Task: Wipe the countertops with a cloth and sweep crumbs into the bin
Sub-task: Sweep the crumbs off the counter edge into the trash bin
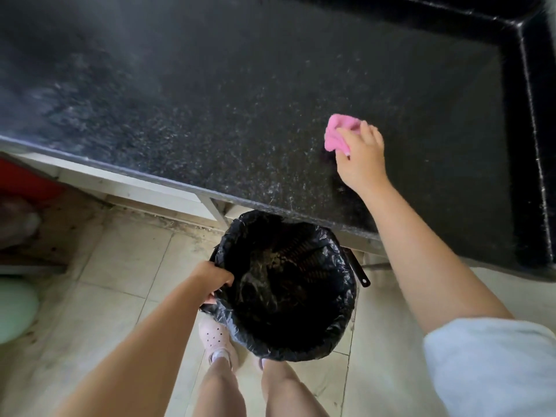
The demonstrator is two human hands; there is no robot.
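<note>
A black speckled countertop [240, 100] fills the upper part of the head view. My right hand [362, 158] presses a bunched pink cloth [338, 132] onto it, a little in from the front edge. Pale crumbs and specks lie scattered on the stone left of the cloth and along the edge. Below that edge stands a round bin [331, 335] lined with a black plastic bag, mouth open, some debris inside. My left hand [215, 279] grips the bin's left rim and the bag.
A raised black ledge [529, 115] borders the counter at the right and back. The floor is beige tile [120, 266]. A pale green round object [15, 308] sits at the far left. My feet in pink clogs [215, 335] stand beside the bin.
</note>
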